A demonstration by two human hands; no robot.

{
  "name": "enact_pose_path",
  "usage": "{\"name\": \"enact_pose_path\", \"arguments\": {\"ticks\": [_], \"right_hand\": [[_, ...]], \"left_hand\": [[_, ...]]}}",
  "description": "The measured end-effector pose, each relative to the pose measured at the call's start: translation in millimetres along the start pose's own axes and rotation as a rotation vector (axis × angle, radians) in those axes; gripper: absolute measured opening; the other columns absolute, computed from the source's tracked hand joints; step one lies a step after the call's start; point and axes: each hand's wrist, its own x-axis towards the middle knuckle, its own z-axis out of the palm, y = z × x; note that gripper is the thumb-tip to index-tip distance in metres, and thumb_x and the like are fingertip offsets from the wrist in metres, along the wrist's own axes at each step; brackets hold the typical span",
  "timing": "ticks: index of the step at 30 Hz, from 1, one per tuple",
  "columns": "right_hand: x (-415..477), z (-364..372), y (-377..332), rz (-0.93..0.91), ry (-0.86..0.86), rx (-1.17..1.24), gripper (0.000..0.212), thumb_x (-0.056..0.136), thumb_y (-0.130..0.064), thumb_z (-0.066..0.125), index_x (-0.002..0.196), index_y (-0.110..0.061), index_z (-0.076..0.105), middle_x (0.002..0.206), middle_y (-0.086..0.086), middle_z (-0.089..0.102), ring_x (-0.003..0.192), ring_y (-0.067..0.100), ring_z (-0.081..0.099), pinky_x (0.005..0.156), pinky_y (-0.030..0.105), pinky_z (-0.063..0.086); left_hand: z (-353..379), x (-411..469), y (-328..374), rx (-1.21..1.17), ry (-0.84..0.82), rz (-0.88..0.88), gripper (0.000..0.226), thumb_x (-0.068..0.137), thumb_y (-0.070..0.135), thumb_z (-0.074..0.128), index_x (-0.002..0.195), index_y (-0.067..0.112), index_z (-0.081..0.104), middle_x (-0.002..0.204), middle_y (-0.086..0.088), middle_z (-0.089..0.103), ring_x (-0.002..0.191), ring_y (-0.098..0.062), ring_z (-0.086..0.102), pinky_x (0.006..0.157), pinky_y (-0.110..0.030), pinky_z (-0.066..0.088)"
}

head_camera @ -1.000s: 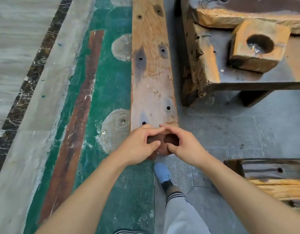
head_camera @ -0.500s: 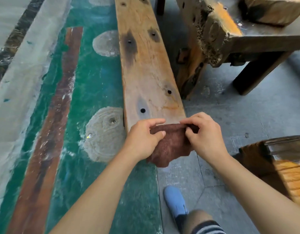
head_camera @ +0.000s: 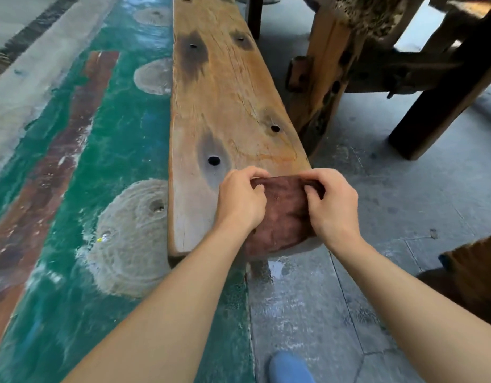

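A brown cloth (head_camera: 284, 217) lies spread over the near end of a long worn wooden plank (head_camera: 230, 100) that has several dark holes. My left hand (head_camera: 240, 201) pinches the cloth's upper left corner. My right hand (head_camera: 331, 203) pinches its upper right corner. The cloth hangs between the two hands and its lower edge drapes over the plank's end. Both forearms reach in from the bottom of the frame.
Left of the plank is a green painted surface (head_camera: 109, 134) with a rust-red stripe and round grey patches. A heavy wooden bench (head_camera: 377, 59) stands at the upper right on grey floor tiles (head_camera: 404, 203). My blue shoe (head_camera: 290, 367) shows at the bottom. More wood (head_camera: 476, 272) sits at the right edge.
The cloth was bunched small between my hands; my hands have drawn apart and spread it open over the plank's end. The view has moved closer to the plank.
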Motion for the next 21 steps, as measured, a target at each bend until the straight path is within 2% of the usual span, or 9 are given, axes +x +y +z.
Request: {"name": "enact_pose_path", "arguments": {"ticks": [3, 5, 8, 10, 12, 14, 16, 17, 21], "right_hand": [[3, -10, -6, -0.068, 0.117, 0.059, 0.023, 0.082, 0.004, 0.06, 0.094, -0.012, 0.071, 0.096, -0.01, 0.061, 0.095, 0.006, 0.056, 0.09, 0.007, 0.035], [3, -26, -6, -0.068, 0.136, 0.054, 0.023, 0.08, 0.003, 0.064, 0.094, -0.013, 0.073, 0.097, -0.011, 0.061, 0.094, -0.003, 0.053, 0.091, 0.004, 0.034], [1, -45, -4, -0.067, 0.122, 0.005, 0.024, 0.078, -0.001, 0.068, 0.094, -0.018, 0.074, 0.096, -0.012, 0.063, 0.095, -0.005, 0.052, 0.091, 0.002, 0.033], [1, -44, 0, -0.073, 0.119, -0.034, 0.022, 0.078, -0.002, 0.068, 0.092, -0.018, 0.074, 0.096, -0.012, 0.062, 0.094, -0.006, 0.051, 0.089, -0.002, 0.029], [3, -31, 4, -0.056, 0.067, -0.046, 0.02, 0.08, -0.002, 0.067, 0.093, -0.016, 0.074, 0.098, -0.009, 0.063, 0.097, -0.001, 0.054, 0.089, -0.003, 0.026], [2, -12, 11, -0.014, -0.074, -0.086, 0.022, 0.085, -0.009, 0.065, 0.106, -0.014, 0.07, 0.117, 0.0, 0.064, 0.119, 0.016, 0.052, 0.102, 0.012, 0.025], [-2, 7, 23, -0.012, -0.284, -0.209, 0.036, 0.093, -0.025, 0.055, 0.128, -0.017, 0.058, 0.143, 0.002, 0.047, 0.139, 0.024, 0.029, 0.114, 0.038, 0.012], [-6, 13, 30, -0.042, -0.377, -0.273, 0.043, 0.095, -0.032, 0.047, 0.136, -0.021, 0.05, 0.15, -0.001, 0.037, 0.144, 0.022, 0.018, 0.115, 0.045, 0.005], [-14, 21, 49, -0.159, -0.494, -0.341, 0.055, 0.097, -0.043, 0.022, 0.149, -0.028, 0.021, 0.157, -0.012, 0.009, 0.146, 0.011, -0.003, 0.116, 0.044, 0.003]], "left_hand": [[-9, -5, -2, -0.095, 0.046, 0.106, 0.026, 0.093, 0.015, 0.058, 0.092, 0.04, 0.064, 0.105, 0.01, 0.06, 0.096, -0.007, 0.057, 0.082, -0.02, 0.045], [-18, -15, -1, -0.183, -0.021, 0.165, 0.026, 0.089, 0.015, 0.062, 0.09, 0.04, 0.068, 0.091, 0.022, 0.063, 0.087, 0.003, 0.059, 0.075, -0.013, 0.047], [-24, -25, 2, -0.292, -0.122, 0.166, 0.027, 0.087, 0.014, 0.065, 0.087, 0.041, 0.07, 0.082, 0.027, 0.063, 0.084, 0.002, 0.062, 0.075, -0.019, 0.05], [-21, -20, 4, -0.211, -0.113, 0.142, 0.024, 0.09, 0.015, 0.063, 0.091, 0.037, 0.07, 0.092, 0.02, 0.063, 0.091, -0.005, 0.061, 0.079, -0.021, 0.047], [-13, -15, 4, 0.0, -0.051, 0.137, 0.024, 0.093, 0.015, 0.057, 0.106, 0.034, 0.066, 0.115, 0.01, 0.055, 0.109, -0.01, 0.053, 0.091, -0.016, 0.037], [-1, -17, 2, 0.259, 0.009, 0.183, 0.036, 0.095, 0.018, 0.05, 0.131, 0.025, 0.052, 0.142, 0.004, 0.039, 0.133, -0.017, 0.035, 0.109, -0.026, 0.026], [16, -26, -2, 0.467, -0.018, 0.295, 0.05, 0.096, 0.021, 0.044, 0.145, 0.019, 0.033, 0.157, -0.001, 0.02, 0.145, -0.021, 0.013, 0.119, -0.042, 0.007], [26, -30, -4, 0.524, -0.068, 0.34, 0.054, 0.097, 0.023, 0.04, 0.148, 0.017, 0.027, 0.159, -0.002, 0.016, 0.146, -0.02, 0.007, 0.119, -0.042, -0.001], [54, -33, -16, 0.648, -0.191, 0.313, 0.056, 0.102, 0.031, 0.021, 0.152, 0.013, 0.003, 0.161, -0.002, -0.001, 0.147, -0.018, -0.01, 0.114, -0.037, -0.015]]}}
